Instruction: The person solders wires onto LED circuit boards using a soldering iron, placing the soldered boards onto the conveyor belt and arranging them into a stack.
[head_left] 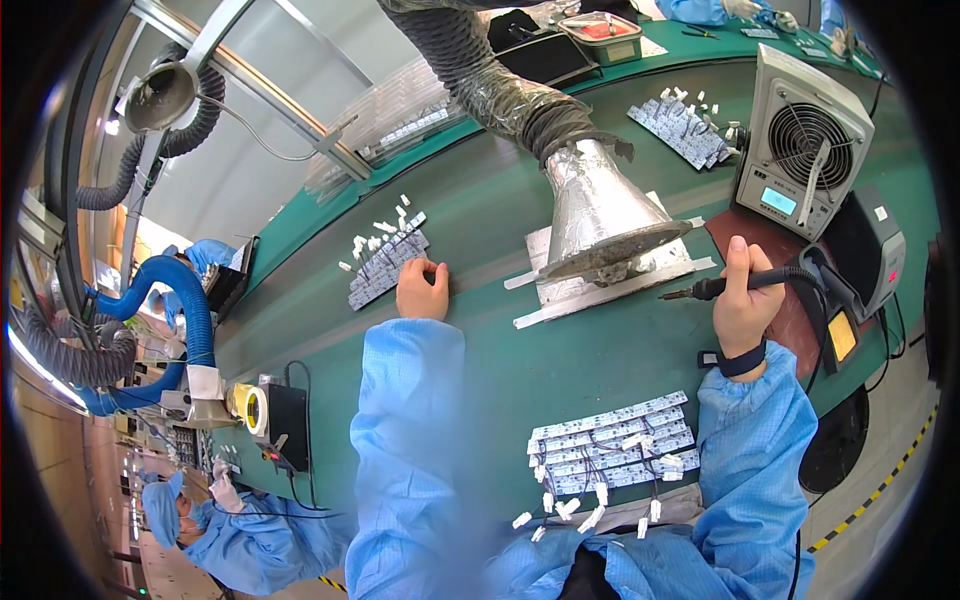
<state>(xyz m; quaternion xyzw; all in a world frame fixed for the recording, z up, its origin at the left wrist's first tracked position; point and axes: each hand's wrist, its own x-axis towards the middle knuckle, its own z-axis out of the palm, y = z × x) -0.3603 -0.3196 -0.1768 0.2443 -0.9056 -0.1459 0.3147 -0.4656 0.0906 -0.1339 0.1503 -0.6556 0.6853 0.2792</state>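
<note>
A soldering iron is to the right of the silver cone-shaped hood and a little nearer the person, its tip pointing left toward the pale panel under the hood. The right hand is clamped on its dark handle, with a black band around the wrist. Left of the hood, the left hand has its fingers curled at the edge of a group of white board strips with wires and white connectors; whether the fingertips grip anything I cannot tell. On the person's side of the hood lies a second set of strips, in rows, its connectors toward the body. Beyond the hood to the right is a third cluster. To the hood's right stand a fan unit with a round grille and a blue-lit screen, and the dark soldering station, with a yellow sponge before it. A reddish mat lies on that side of the green table. A corrugated duct rises from the hood's top. Far left of the hood are a blue hose and a co-worker in blue.
</note>
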